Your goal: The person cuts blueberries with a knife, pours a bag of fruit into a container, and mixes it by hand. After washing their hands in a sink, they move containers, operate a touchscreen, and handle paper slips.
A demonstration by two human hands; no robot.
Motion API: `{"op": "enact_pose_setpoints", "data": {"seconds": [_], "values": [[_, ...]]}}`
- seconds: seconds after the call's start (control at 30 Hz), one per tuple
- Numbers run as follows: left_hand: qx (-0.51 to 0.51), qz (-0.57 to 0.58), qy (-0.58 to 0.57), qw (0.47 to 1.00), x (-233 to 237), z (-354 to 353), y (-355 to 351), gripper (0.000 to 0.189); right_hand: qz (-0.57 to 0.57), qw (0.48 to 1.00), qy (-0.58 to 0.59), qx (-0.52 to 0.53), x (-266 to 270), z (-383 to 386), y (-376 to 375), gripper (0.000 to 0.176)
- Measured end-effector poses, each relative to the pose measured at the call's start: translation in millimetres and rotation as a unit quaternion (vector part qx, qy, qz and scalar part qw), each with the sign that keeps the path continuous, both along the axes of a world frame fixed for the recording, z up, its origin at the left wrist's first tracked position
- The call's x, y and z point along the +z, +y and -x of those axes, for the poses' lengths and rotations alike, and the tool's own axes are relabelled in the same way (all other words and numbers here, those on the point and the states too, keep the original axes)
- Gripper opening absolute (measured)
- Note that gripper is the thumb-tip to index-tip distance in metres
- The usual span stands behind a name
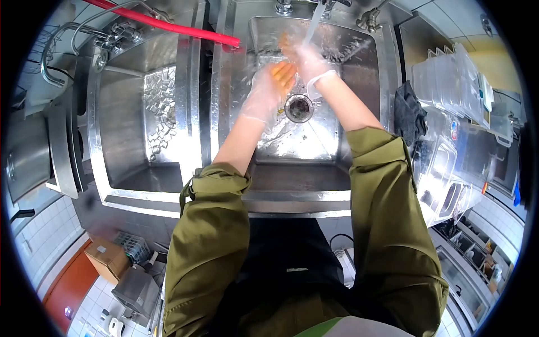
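Note:
My left hand (271, 87), in a clear plastic glove, is over the right-hand steel sink (306, 197), just above the drain strainer (298, 108). Its fingers curl inward, and orange-yellow colour shows at them; I cannot tell whether that is a held thing or the glove. Close beside it, my right hand (306, 59) wears a similar clear glove and reaches under the stream from the faucet (331, 4). Motion and splashing water smear its fingers, with more orange near their tips. Small scraps lie in the strainer, and the basin floor is wet.
A second sink (140, 121) on the left holds many small shiny pieces. A red hose (179, 27) reaches over the divider. On the right are a dark cloth (410, 112) and stacked clear plastic containers (449, 78). A cardboard box (108, 259) stands at lower left.

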State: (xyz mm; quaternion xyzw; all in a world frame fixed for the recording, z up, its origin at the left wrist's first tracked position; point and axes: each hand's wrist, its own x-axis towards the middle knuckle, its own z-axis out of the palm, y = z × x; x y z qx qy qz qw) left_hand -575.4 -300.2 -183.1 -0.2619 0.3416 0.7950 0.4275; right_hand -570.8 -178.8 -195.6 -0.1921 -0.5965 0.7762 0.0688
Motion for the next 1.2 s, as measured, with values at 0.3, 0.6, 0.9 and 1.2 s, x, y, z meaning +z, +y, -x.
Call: {"op": "enact_pose_setpoints", "data": {"seconds": [0.3, 0.6, 0.9, 1.2], "values": [[-0.027, -0.074, 0.088, 0.993, 17.0, -22.7, 19.8, 0.032, 0.42, 0.88, -0.033, -0.219, 4.8, 12.7, -16.0, 0.035], [0.029, -0.005, 0.235, 0.972, 1.6, -26.2, 50.1, 0.031, 0.279, 0.943, 0.017, -0.179, 17.1, 7.0, -9.3, 0.034], [-0.313, 0.351, 0.498, 0.728, -0.4, -1.5, 14.6, 0.034, -0.488, 0.839, -0.098, -0.22, 75.2, -0.2, 84.1, 0.028], [-0.379, 0.399, 0.561, 0.618, 101.6, -23.8, -24.7, 0.045, -0.586, 0.774, -0.16, -0.178, 78.4, 41.3, 138.2, 0.023]]}}
